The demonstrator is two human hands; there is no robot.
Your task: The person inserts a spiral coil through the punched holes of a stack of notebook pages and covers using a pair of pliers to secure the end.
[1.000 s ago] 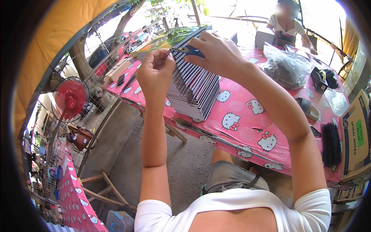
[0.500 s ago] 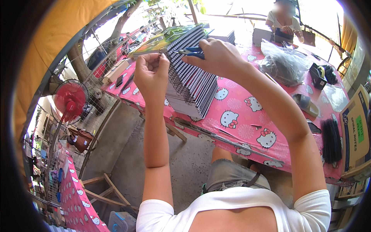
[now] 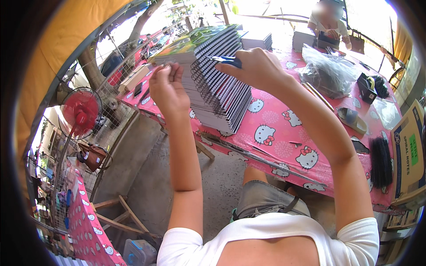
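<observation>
A tall stack of spiral notebooks [image 3: 222, 82] stands on the pink patterned table [image 3: 239, 153]. Dark wire coils run down its near side, with loose coil ends sticking out at the left corner. My right hand [image 3: 259, 64] grips blue-handled pliers [image 3: 230, 61], their metal jaws pointing left over the coil rows near the top. Just left of the stack, my left hand [image 3: 168, 88] is raised with its fingers loosely bent and apart. I see nothing held in it, though part of the palm side is hidden.
Further right on the table are a clear plastic bag [image 3: 328, 73], a black tape dispenser [image 3: 366, 88], a bundle of black coils [image 3: 380, 162] and a cardboard box [image 3: 409, 153]. Another person [image 3: 329, 29] sits at the far end. A red fan [image 3: 80, 113] stands at left.
My left hand has moved left, away from the coil end at the stack's corner, and its pinched fingers have opened. My right hand with the pliers has shifted slightly right.
</observation>
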